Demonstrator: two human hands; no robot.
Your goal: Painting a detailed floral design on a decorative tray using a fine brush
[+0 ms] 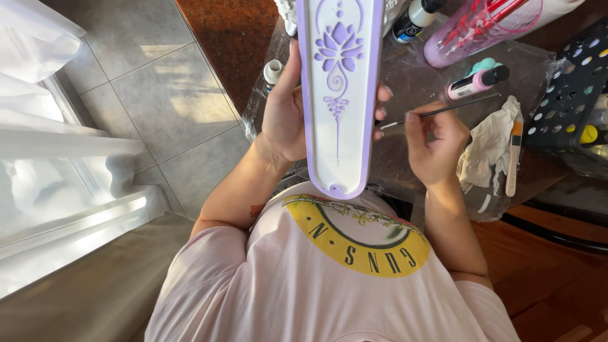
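At the far left lie grey floor tiles [158, 95] and a white window frame [69, 145] bright with sun. My left hand [285, 107] comes next, wrapped around the back of a long white tray [339, 95] with a lilac rim and a raised lilac lotus; the thumb lies along its left edge and my fingertips [382, 95] curl round the right edge, so the hand is closed on it and holds it upright before my chest, its rounded end just above my pale pink shirt [329, 278]. A small white-capped bottle [273, 71] stands on the plastic sheet [411, 82] just left of that hand. To the right, my right hand [434, 142] pinches a thin dark-handled brush [443, 111], whose tip points at the tray's right edge, near my fingertips. Beyond it lie a pink paint bottle [475, 82], a crumpled white rag [487, 149] and a dark paint palette [570, 82].
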